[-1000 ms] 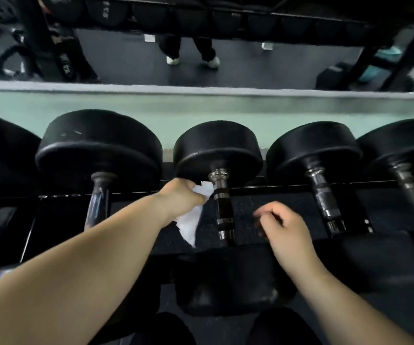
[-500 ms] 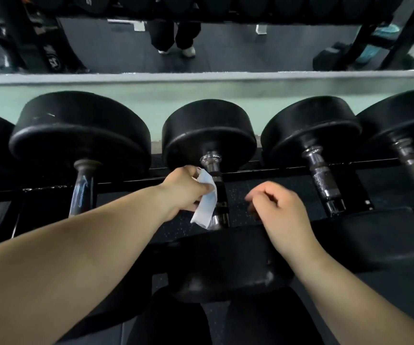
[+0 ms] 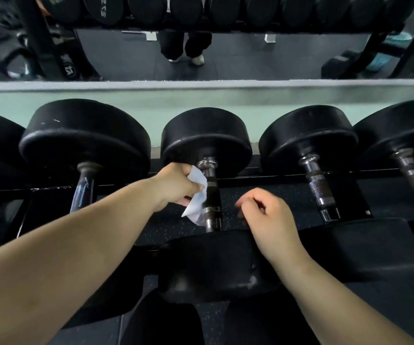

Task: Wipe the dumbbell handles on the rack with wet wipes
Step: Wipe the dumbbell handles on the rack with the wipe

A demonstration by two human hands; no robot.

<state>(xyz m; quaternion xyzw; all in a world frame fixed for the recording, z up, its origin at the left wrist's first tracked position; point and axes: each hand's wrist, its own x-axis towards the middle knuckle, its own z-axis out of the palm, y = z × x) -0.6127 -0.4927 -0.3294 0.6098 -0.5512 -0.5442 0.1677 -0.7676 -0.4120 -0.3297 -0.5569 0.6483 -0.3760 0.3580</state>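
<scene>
Pinching the limp wipe (image 3: 194,209) in your left hand (image 3: 176,186), wrap it round the heavy dumbbell's (image 3: 206,135) knurled handle (image 3: 213,195); your right hand (image 3: 268,217) hangs curled, empty.

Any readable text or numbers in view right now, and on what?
"12.5", apparently, reversed and partly cut off: on a dumbbell end in the mirror.
White lettering on the neighbouring dumbbell end: too blurred.
White mark on the black upright: too blurred.
None on the wipe or dumbbell handle.
</scene>
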